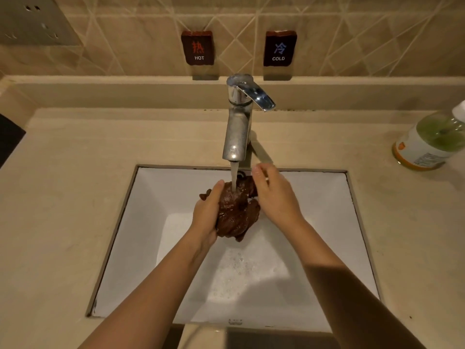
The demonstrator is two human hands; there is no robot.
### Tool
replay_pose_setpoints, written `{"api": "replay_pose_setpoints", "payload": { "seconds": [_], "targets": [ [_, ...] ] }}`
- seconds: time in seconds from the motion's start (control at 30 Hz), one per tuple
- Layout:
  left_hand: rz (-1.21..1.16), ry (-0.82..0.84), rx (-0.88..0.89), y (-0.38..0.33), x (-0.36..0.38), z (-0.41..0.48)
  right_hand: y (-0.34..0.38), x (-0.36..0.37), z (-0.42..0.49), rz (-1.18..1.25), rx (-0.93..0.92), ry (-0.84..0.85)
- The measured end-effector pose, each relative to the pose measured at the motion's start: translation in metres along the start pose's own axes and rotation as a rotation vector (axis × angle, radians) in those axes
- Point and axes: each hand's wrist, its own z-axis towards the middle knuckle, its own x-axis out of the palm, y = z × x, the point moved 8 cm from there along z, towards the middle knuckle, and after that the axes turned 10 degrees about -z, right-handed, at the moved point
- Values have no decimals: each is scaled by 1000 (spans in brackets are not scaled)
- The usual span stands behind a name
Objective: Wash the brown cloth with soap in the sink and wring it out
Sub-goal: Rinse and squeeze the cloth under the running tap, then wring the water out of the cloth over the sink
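Now rinsing the brown cloth under the faucet, fingers of the left hand clamped round it, right hand against it, curl unclear; next, probably, opposed twisting over the sink.
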Motion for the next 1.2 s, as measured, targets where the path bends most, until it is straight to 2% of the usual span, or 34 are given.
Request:
{"api": "replay_pose_setpoints", "payload": {
  "seconds": [0.1,0.2,0.33,0.47,0.6,0.83,0.9,0.97,1.03,1.1,1.13,1.2],
  "targets": [
    [-22,2,-34,1,4,-4,29,-51,6,229,8,-128],
    [-42,28,-57,2,10,-10,54,-80,24,450,87,-130],
    [-72,70,-76,-2,18,-16,71,-86,35,347,175,-38],
    [-107,65,-97,-6,19,-17,71,-72,35,444,259,122],
    [-147,47,-93,-13,20,-17,76,-70,35,535,289,121],
    [-145,26,-80,-20,19,-28,66,-57,28,547,287,100],
    [-131,15,-81,-21,14,-32,60,-60,23,394,211,14],
    [-136,23,-92,-22,9,-40,49,-56,0,198,20,-55],
    [-168,37,-142,-20,5,-50,40,-33,-40,60,-200,72],
    [-203,54,-242,-15,6,-61,32,-6,-74,44,-320,268],
    [-216,71,-299,-11,9,-67,30,1,-84,46,-353,310],
    [-204,109,-387,-5,18,-79,30,0,-88,52,-384,285]
  ]
}}
